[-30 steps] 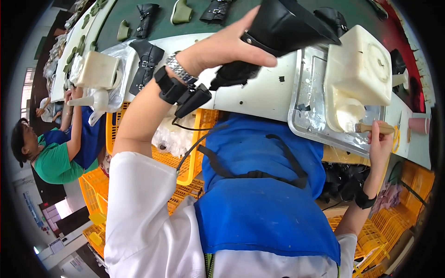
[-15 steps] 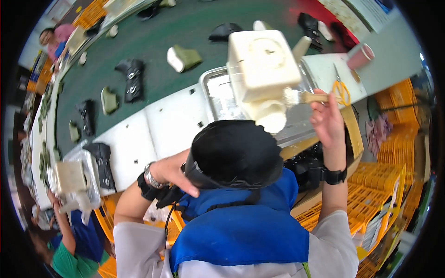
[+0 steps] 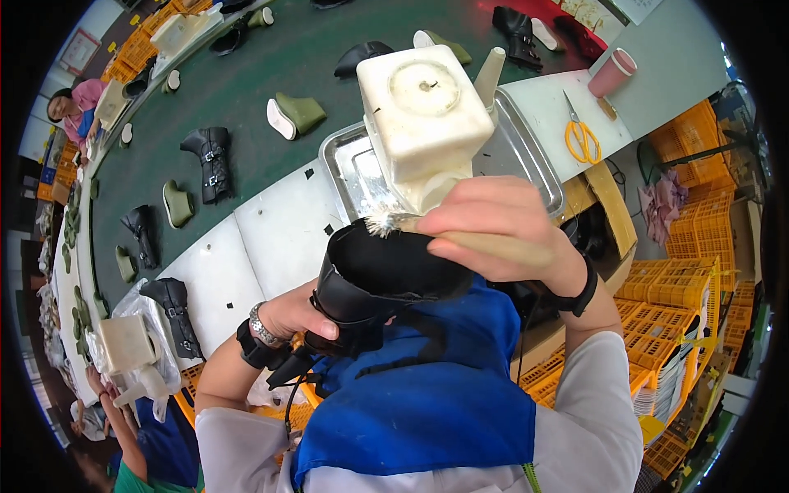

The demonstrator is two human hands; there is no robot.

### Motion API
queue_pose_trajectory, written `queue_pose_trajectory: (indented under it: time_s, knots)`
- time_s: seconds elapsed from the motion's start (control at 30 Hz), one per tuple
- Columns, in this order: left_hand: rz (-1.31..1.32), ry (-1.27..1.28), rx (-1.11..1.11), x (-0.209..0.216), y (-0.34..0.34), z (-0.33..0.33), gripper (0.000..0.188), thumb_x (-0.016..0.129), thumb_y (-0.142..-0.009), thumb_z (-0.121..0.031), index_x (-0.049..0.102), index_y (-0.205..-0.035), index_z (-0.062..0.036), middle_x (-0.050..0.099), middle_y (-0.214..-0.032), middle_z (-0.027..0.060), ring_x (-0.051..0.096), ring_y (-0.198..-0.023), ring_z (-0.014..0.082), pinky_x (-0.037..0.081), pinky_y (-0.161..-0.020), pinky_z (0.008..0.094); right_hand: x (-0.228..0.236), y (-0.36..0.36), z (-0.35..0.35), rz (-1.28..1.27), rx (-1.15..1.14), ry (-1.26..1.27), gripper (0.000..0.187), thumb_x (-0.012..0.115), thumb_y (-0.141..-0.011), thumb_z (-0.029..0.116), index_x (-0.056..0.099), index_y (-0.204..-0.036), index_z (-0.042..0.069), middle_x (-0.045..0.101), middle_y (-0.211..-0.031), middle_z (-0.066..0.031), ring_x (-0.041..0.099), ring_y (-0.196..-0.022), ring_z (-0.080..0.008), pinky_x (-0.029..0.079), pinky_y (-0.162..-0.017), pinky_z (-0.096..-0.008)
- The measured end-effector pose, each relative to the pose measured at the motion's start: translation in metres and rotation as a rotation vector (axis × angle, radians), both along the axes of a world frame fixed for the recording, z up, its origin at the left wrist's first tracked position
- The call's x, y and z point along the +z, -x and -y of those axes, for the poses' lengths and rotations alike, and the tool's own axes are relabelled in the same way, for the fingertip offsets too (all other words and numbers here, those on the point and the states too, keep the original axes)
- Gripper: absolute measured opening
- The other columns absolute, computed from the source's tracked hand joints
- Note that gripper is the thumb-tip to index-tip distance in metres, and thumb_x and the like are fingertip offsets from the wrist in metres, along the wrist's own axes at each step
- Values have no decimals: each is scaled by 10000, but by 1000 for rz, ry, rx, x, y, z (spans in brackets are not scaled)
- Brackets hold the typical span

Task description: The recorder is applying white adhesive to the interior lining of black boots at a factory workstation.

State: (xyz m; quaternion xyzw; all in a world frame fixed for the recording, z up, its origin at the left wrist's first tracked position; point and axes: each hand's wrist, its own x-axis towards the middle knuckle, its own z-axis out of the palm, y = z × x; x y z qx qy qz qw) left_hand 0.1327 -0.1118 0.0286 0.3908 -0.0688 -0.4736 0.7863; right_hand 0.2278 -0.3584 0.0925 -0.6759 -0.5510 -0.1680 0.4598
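A black boot [image 3: 355, 294] stands in front of my blue apron with its wide shaft opening turned upward. My left hand [image 3: 289, 317] is closed round its near left side, the thumb lying on the outside. In my right hand [image 3: 497, 215] is a brush [image 3: 503, 248] with a pale wooden handle. Its white bristles are at the far rim of the boot's opening; whether they touch it I cannot tell. Just beyond, a cream plastic container [image 3: 434, 111] with a spout sits on a metal tray [image 3: 530, 156]. The boot's foot is mostly hidden.
Yellow-handled scissors [image 3: 582, 141] and a pink cup [image 3: 612, 74] lie to the right. Black boots [image 3: 207, 164] and green boots [image 3: 297, 113] rest on the green conveyor belt [image 3: 246, 90]. Orange crates [image 3: 657, 329] are at my right. A co-worker's arm [image 3: 123, 423] shows at lower left.
My right hand has moved left with the brush, from beside the container's spout to the boot's rim. My left hand still holds the boot, which has shifted slightly left. Belt items appear further left.
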Motion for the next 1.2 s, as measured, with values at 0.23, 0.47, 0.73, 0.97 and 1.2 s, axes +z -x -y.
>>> queue_pose_trajectory:
  time_s: [0.23,0.47,0.73,0.97,1.2]
  knots:
    - [-2,-22,15,-3,7,-8,777,769,-592,-260,429,-1240,1,535,-1147,139,503,-1067,230,346,-961,338,-8,5,4,-31,-63,149,141,689,-705,70,601,-812,49,532,-642,-64,533,-548,-239,413,-482,-314]
    - [251,-228,22,6,11,-22,916,809,-557,-147,315,-1315,-8,439,-1264,99,393,-1166,170,303,-986,319,-7,11,4,-235,-173,89,70,651,-741,47,605,-792,34,572,-650,-77,554,-541,-220,421,-481,-281]
    - [744,-474,78,14,12,-15,1138,819,-562,-134,62,-1403,-18,325,-1368,120,311,-1253,182,235,-1034,323,-6,4,1,-520,-251,-1,75,620,-786,83,624,-796,8,569,-589,-35,502,-491,-65,383,-461,-215]
    - [886,-542,73,8,15,-19,1168,827,-558,-165,33,-1397,1,320,-1375,150,339,-1257,226,246,-1035,336,9,9,-3,-896,-216,-154,146,605,-826,138,620,-848,-5,578,-666,-7,495,-586,-49,391,-530,-202]
    - [926,-608,230,13,17,-12,1040,836,-553,-155,202,-1362,0,415,-1288,136,429,-1177,227,329,-980,327,-14,5,-9,-707,-269,-182,150,607,-804,136,620,-799,-14,503,-534,12,420,-466,-42,330,-433,-220]
